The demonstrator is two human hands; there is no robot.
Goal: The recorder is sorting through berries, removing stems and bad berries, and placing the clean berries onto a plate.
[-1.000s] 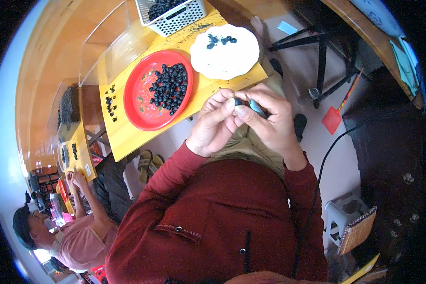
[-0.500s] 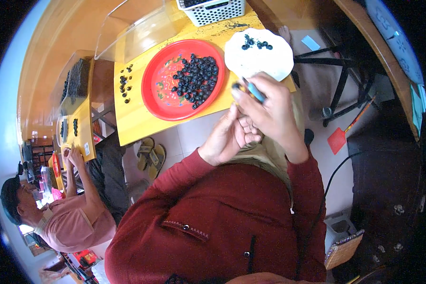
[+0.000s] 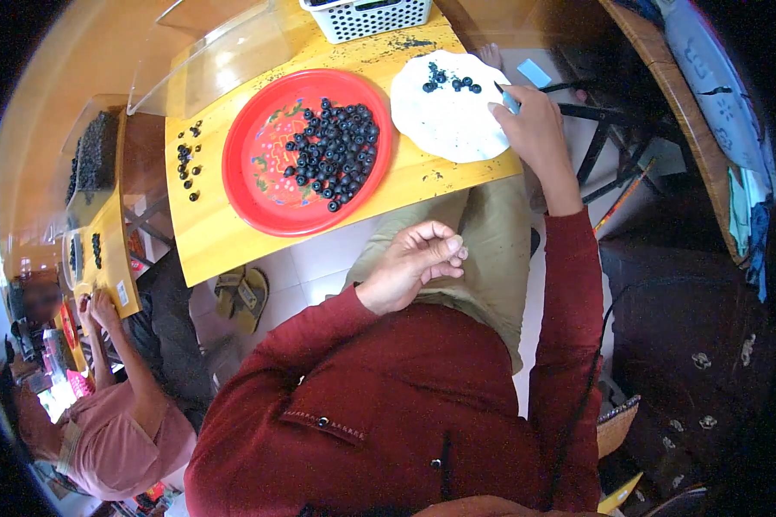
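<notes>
My right hand (image 3: 539,129) is closed round a slim blue-handled tool (image 3: 510,102) with a dark tip, at the right rim of a white scalloped plate (image 3: 448,129). A few dark, round, bead-like pieces (image 3: 466,84) and dark crumbs lie on that plate. In front of my lap, my left hand (image 3: 418,265) is closed, thumb against the curled fingers; whatever it may hold is hidden. Left of the white plate sits a round red tray (image 3: 246,185) with a printed pattern. Many similar dark pieces (image 3: 332,155) are heaped on its right side.
The yellow table (image 3: 207,250) bears loose dark pieces (image 3: 184,155) at left, a clear plastic box (image 3: 207,69) and a white perforated basket (image 3: 366,21) at the back. A person in pink (image 3: 129,431) works at another table on the left. Sandals (image 3: 243,297) lie on the floor.
My right hand has moved from beside my left hand up and right to the white plate's rim, with the blue tool. My left hand stays over my lap, its fingers more curled.
</notes>
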